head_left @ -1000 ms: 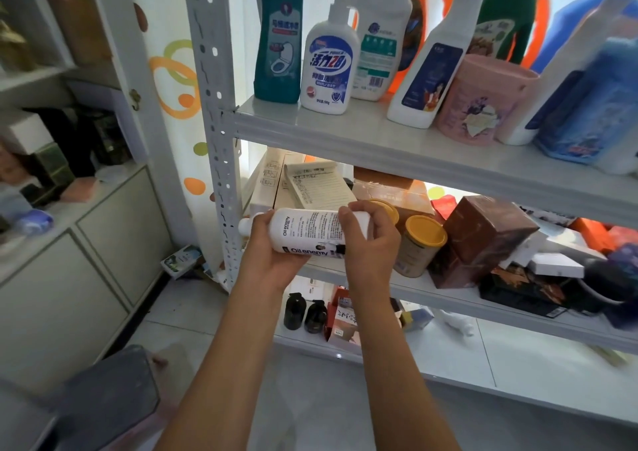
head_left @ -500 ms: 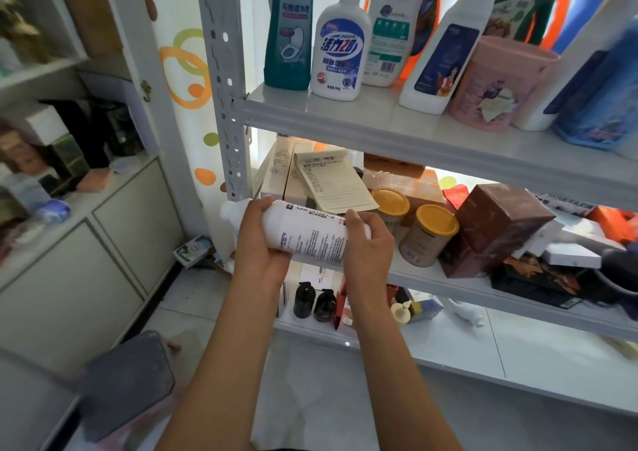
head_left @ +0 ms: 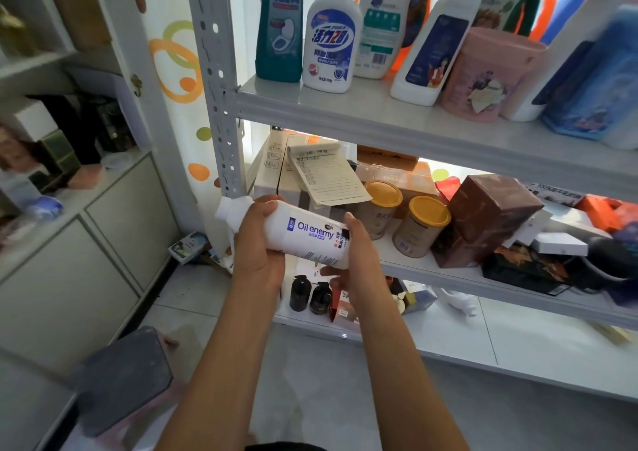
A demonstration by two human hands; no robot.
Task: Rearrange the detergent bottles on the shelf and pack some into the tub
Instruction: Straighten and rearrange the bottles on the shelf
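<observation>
Below the top shelf (head_left: 397, 122), just in front of the middle shelf's left front corner, both hands hold a white bottle (head_left: 310, 236) sideways. The left hand (head_left: 257, 240) wraps the neck end, with the cap pointing left toward the upright post (head_left: 215, 81); the right hand (head_left: 359, 260) cups the base end from beneath, fingers curled under it. Lying level with its "Oil enemy" label turned up, the bottle seems held that way for reading (probably a check of what it is before choosing a spot).

Other detergent bottles stand upright in a row on the top shelf: a teal bottle (head_left: 279, 26) at the left end, a pump bottle (head_left: 331, 41) beside it, a pink tub (head_left: 490, 74) further right among taller ones. That tub looks too crowded by neighbours to take anything yet, and its lid appears closed. Behind the hands, two tins (head_left: 419, 226) and a notepad (head_left: 328, 174) sit near the middle shelf's front edge, so swinging the bottle inward risks knocking them.
</observation>
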